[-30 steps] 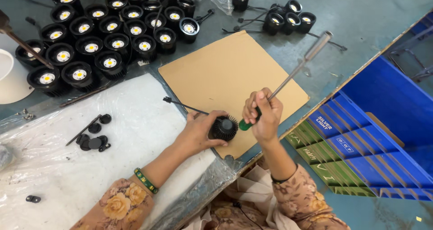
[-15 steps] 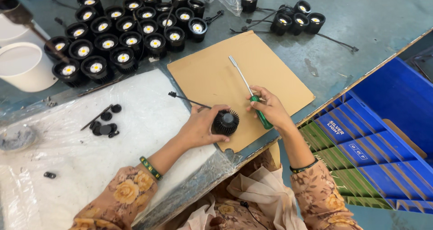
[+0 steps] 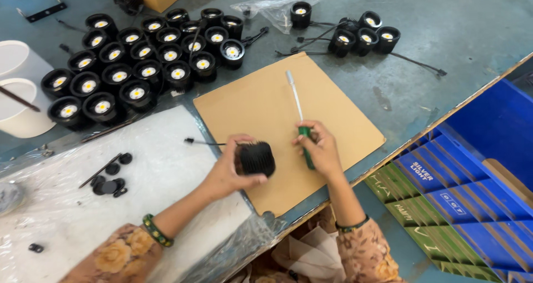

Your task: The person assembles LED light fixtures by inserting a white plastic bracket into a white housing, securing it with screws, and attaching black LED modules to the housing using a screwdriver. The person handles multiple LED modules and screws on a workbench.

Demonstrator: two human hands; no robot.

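Versus the earlier frames: the screwdriver (image 3: 300,122) was raised, tip down at the lamp; now it lies flat on the cardboard sheet (image 3: 277,111), shaft pointing away from the person, green handle under the right hand (image 3: 319,150). The view has also shifted — white tubs (image 3: 19,94) at left are in sight.

Left hand (image 3: 230,169) — fingers closed around the black finned lamp housing (image 3: 255,158), gripping it from the left side, thumb under its near edge. Housing sits on the cardboard sheet, just left of the screwdriver handle, not touching the right hand. A thin black lead (image 3: 202,142) runs out left from it.

Right hand — fingers wrapped on the green handle, holding it against the sheet.

Around: a cluster of black downlights (image 3: 139,61) with yellow LED chips on the counter (image 3: 444,28) beyond the sheet, a smaller group (image 3: 363,36) far right, small black parts (image 3: 111,180) on the white plastic-covered pad (image 3: 83,205), blue crates (image 3: 477,188) off the counter edge.
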